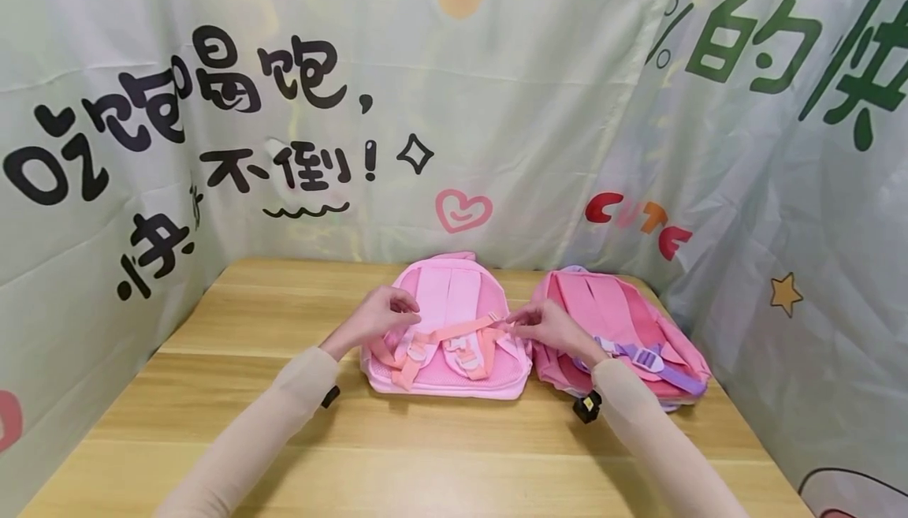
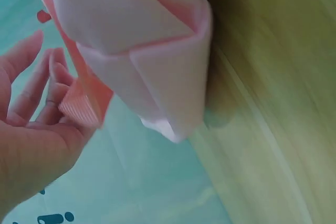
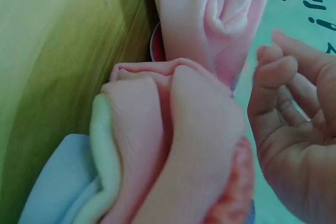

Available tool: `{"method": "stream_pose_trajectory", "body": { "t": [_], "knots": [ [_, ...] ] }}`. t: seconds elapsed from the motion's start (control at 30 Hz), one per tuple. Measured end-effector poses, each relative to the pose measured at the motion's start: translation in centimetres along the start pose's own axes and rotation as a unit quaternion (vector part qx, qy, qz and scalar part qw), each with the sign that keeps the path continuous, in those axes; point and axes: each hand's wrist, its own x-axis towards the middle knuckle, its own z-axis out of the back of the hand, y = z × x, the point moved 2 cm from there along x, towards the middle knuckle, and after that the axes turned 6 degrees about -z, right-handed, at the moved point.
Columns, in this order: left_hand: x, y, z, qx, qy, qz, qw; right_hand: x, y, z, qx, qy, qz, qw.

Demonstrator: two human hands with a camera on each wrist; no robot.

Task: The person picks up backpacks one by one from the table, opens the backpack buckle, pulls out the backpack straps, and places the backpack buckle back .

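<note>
A light pink backpack [image 1: 436, 293] lies with its strapped back facing up, near the middle of the table. Orange straps [image 1: 454, 330] with pale pink buckles cross its lower half. My left hand [image 1: 386, 314] hovers over the bag's left side. In the left wrist view, an orange strap end [image 2: 86, 103] lies against the fingers, with the thumb apart from it. My right hand [image 1: 545, 325] is at the bag's right edge, near a strap end. The right wrist view shows that hand's fingers [image 3: 273, 74] loosely bent, with nothing visible between them.
A darker pink backpack [image 1: 603, 305] with purple straps [image 1: 645, 359] lies close on the right, partly behind my right forearm. Printed curtains [image 1: 496, 108] hang behind and along both sides of the wooden table [image 1: 426, 455].
</note>
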Motion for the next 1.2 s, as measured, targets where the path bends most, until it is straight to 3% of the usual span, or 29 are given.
{"method": "stream_pose_trajectory", "body": {
  "t": [0.07,0.53,0.73,0.9,1.0,1.2],
  "knots": [
    [-0.3,0.4,0.3,0.016,-0.001,0.005,0.9999,0.1,-1.0,0.0,0.000,0.006,-0.005,1.0000],
    [-2.9,2.5,2.1,0.033,0.006,0.055,0.9979,-1.2,-1.8,0.4,0.017,0.059,-0.037,0.9975],
    [-3.5,2.8,2.6,0.026,0.034,0.067,0.9968,-1.1,-1.5,0.3,-0.012,0.052,-0.025,0.9983],
    [-3.8,3.3,2.7,-0.001,0.059,0.096,0.9936,-1.1,-1.5,0.3,-0.023,0.050,-0.024,0.9982],
    [-4.0,3.4,2.8,-0.019,0.062,0.111,0.9917,-1.1,-1.5,0.2,-0.020,0.049,-0.023,0.9984],
    [-4.6,3.7,3.3,-0.020,0.057,0.127,0.9901,-0.9,-1.3,-0.5,0.040,0.072,-0.031,0.9961]
  ]
}}
